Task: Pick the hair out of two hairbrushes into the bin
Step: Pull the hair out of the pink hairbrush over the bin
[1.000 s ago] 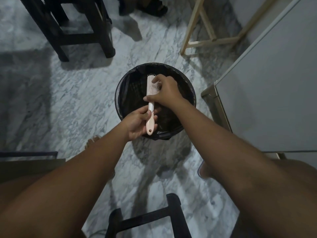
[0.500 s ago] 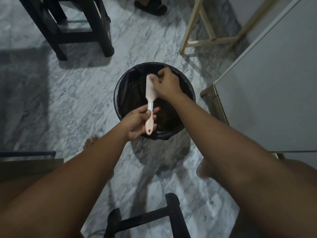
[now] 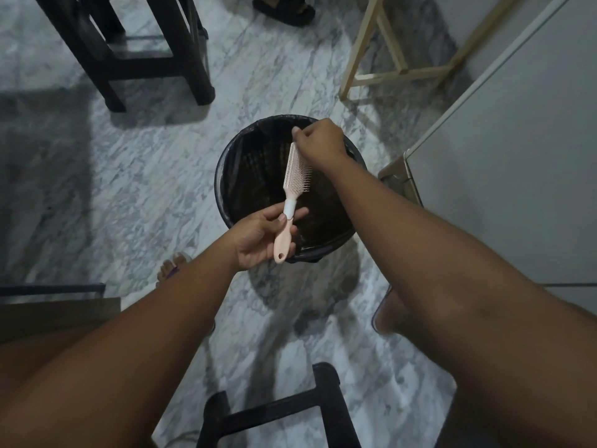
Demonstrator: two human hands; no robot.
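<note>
Floor (image 3: pixel 135 176): marble, lying beneath both hands.

Cabinet (image 3: pixel 517 156): stands close outside the right forearm. Its corner edge is near the bin, so room on that side is limited.

Stools: one dark stool (image 3: pixel 129 53) stands well beyond the left hand and another (image 3: pixel 284 412) lies between the forearms, near the body. A wooden frame (image 3: pixel 381 72) stands beyond the right hand. None is touched.

Bin (image 3: pixel 220 176): black-lined and open, directly under both hands. Its mouth is unobstructed on the far and left sides.

Brush (image 3: pixel 295 166): held over the bin, handle toward the body. Since a second ago its head has been tilted toward the right hand.

Left hand (image 3: pixel 261 234): the handle is held across the fingers and the thumb is pressed on the neck.

Right hand (image 3: pixel 319 140): a second ago it lay over the middle of the bristles. It has been drawn out to the far tip, with its fingers pinched together just past it.

Hair: no strand can be made out, but hair is judged to be pinched and pulled clear. A release here would fall inside the rim. One pull is judged near complete. The second brush is not in view.
</note>
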